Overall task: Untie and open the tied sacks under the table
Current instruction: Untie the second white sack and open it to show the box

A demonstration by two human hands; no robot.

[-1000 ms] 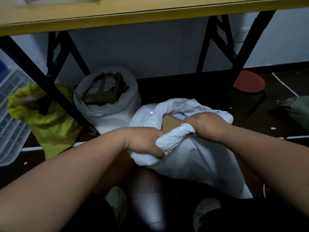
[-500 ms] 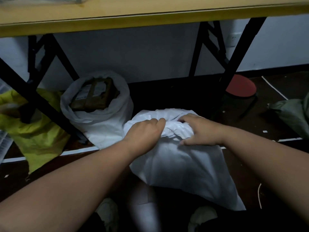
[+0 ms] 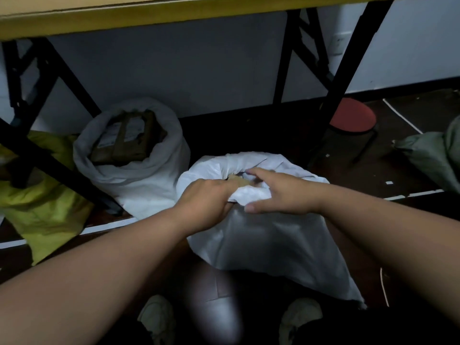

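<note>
Since half a second ago, mouth of near white sack [image 3: 268, 245] parted; brown box [image 3: 236, 181] shows. My left hand [image 3: 206, 202] grips bunched rim, right hand [image 3: 281, 192] presses flat, fingers straight. Sack on floor under desk [image 3: 149, 16]. Rear white sack [image 3: 139, 170] already open.

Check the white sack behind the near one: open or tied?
Open. The rear white sack has its mouth rolled down, and brown parcels show inside.
</note>
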